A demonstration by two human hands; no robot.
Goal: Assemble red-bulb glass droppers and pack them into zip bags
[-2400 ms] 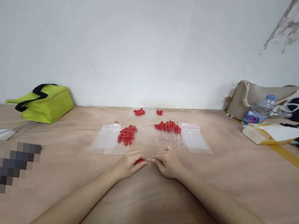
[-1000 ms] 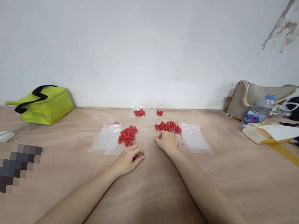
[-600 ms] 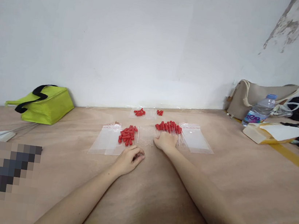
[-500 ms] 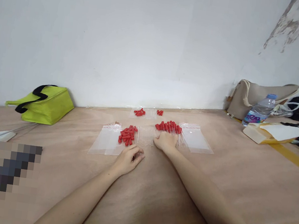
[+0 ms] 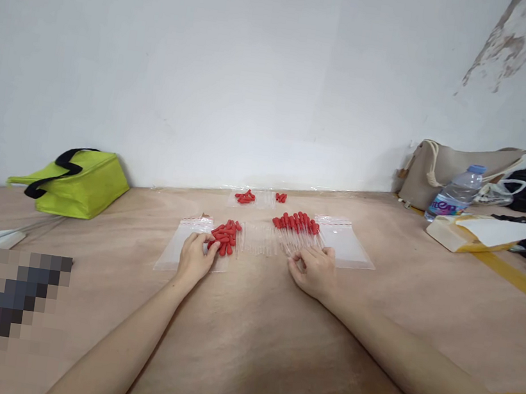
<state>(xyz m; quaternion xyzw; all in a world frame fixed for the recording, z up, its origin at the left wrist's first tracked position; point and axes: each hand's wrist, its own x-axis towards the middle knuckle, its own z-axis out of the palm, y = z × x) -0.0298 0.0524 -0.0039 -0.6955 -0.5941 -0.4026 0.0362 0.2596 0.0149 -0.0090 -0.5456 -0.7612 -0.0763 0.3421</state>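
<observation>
Largely, wall [image 5: 240, 78]: is filling the upper half of the frame.
Brown surface [image 5: 245, 330]: is spreading across the lower half.
Tan bag [image 5: 458, 168]: is standing near the wall at the right.
Green bag [image 5: 94, 191]: is sitting at the left, its black strap curling over it.
Bottle [image 5: 458, 190]: is standing before the tan bag.
Right plastic bag [image 5: 348, 247]: is lying flat, right of centre.
Left plastic bag [image 5: 171, 249]: is lying flat, left of centre, partly showing beneath the left hand.
Right hand [image 5: 318, 272]: is hovering or resting, I cannot tell which, by the droppers' lower ends, fingers loosely curling; whether it is holding a tube I cannot tell.
Left hand [image 5: 194, 256]: is reaching the pile's left edge, thumb and fingers bending around it; whether they are pinching a cap I cannot tell.
Droppers [image 5: 297, 224]: are fanning out just right of centre, red ends pointing up the frame.
Red caps [image 5: 226, 234]: are lying piled left of centre.
Clear tubes [image 5: 257, 238]: are lying side by side between caps and droppers.
</observation>
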